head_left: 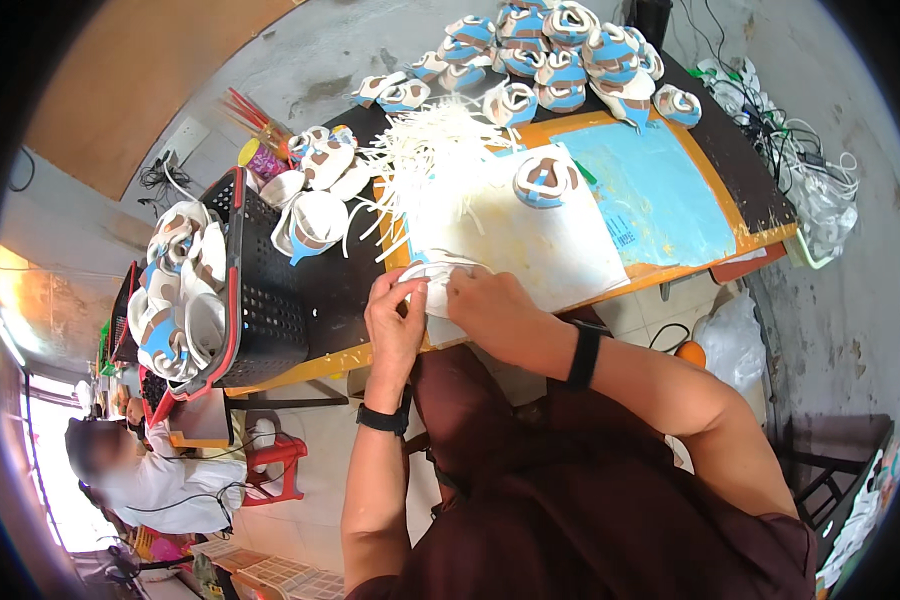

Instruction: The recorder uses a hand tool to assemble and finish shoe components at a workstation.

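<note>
A white shoe upper (436, 271) is between my two hands at the near edge of the table. My left hand (395, 318) pinches its left rim between thumb and fingers. My right hand (498, 315) is closed on its right side, fingertips pressed down at the opening; what lies under them is hidden. Just beyond my hands is a white sheet (560, 250), with a white, brown and blue shoe upper (546, 181) standing on it. A heap of thin white strips (420, 160) lies to the left of that upper.
Many shoe uppers (560, 65) are piled at the table's back. More fill a black basket (270, 305) with red rim on the left. A blue sheet (660, 200) covers the right side. Tangled cables (790, 150) hang at right; another person (150, 465) sits lower left.
</note>
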Available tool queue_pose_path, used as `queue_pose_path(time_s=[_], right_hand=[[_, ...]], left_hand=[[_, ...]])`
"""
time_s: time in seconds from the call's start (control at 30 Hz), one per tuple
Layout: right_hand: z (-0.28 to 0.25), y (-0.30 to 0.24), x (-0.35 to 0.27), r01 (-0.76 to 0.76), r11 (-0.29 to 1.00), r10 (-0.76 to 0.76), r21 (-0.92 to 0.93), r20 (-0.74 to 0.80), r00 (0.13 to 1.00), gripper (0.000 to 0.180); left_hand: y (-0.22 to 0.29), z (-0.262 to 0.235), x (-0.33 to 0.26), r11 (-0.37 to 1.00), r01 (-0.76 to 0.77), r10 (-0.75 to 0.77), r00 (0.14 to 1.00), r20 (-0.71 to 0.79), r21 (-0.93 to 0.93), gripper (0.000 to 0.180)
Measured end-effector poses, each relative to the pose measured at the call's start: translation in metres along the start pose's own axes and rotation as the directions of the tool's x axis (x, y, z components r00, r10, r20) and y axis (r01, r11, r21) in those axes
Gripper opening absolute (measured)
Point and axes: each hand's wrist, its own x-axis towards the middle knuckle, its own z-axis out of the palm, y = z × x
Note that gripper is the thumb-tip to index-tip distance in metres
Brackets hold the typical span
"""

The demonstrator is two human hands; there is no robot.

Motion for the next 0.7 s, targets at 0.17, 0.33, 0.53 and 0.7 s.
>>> queue_pose_path(time_s=[0.17, 0.33, 0.53, 0.7], right_hand=[[0.003, 0.015, -0.018, -0.122, 0.971, 0.134, 0.206, -0.047, 0.990, 0.026], [0.011, 0.027, -0.021, -0.206, 0.824, 0.289, 0.528, -0.078, 0.954, 0.029], [0.020, 0.038, -0.018, -0.172, 0.769, 0.313, 0.616, -0.127, 0.941, 0.029], [0.015, 0.035, -0.031, -0.141, 0.706, 0.293, 0.694, -0.105, 0.950, 0.036]], left_hand=[[0.011, -0.006, -0.009, 0.987, -0.127, 0.117, 0.988, 0.104, 0.098, 0.019], [0.021, -0.013, -0.012, 0.941, -0.223, 0.171, 0.962, 0.212, 0.256, 0.029], [0.042, -0.013, -0.017, 0.816, -0.312, 0.176, 0.936, 0.305, 0.487, 0.034], [0.050, -0.017, -0.018, 0.712, -0.445, 0.273, 0.888, 0.370, 0.543, 0.040]])
